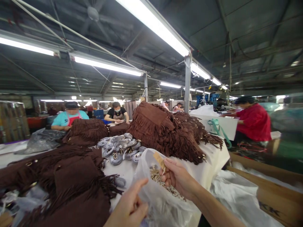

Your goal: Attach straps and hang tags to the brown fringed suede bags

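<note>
My right hand [178,177] pinches a small tan paper tag [159,160] by its string, just over the mouth of a clear plastic bag [151,195] that holds several more tags. My left hand [129,206] is at the bottom centre with fingers curled, gripping the near edge of that bag. A brown fringed suede bag [75,179] lies flat on the table to the left of my hands.
A heap of brown fringed bags [165,130] rises behind the plastic bag. Several wrapped grey straps [120,146] lie mid-table. Other people sit at the far side, one in red [254,121] at right. A cardboard box edge [260,179] runs along the right.
</note>
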Demonstrator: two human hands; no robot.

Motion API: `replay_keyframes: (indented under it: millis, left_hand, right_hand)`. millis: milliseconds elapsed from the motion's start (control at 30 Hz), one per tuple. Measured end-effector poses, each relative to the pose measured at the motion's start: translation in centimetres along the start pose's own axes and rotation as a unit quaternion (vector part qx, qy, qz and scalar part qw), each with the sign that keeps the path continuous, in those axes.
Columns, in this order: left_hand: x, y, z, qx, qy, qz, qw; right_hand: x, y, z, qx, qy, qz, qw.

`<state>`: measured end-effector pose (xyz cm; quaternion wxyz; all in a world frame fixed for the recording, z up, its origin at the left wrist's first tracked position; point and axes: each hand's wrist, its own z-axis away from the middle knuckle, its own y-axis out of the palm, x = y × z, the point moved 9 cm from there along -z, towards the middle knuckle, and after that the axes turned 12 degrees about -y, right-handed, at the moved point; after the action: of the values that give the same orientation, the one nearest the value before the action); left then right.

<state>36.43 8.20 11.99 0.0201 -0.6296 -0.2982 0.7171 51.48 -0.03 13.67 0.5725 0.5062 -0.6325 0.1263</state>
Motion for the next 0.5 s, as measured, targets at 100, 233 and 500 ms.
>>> replay_keyframes:
  millis: [100,233,500]
  left_hand:
    - [-2.4,3.3,-1.8,0.070,0.023,0.187,0.980]
    - [-1.1,5.5,-2.1,0.136,-0.021,0.261,0.956]
    - [3.4,3.9,0.7,0.129,-0.079,0.438,0.886]
  right_hand:
    - [0.0,1.8,1.0,0.034,-0.005,-0.056,0.998]
    - [0.4,3.5,2.5,0.064,-0.010,-0.097,0.993]
    - [-2.0,6.5,3.3,0.089,0.025,-0.116,0.989]
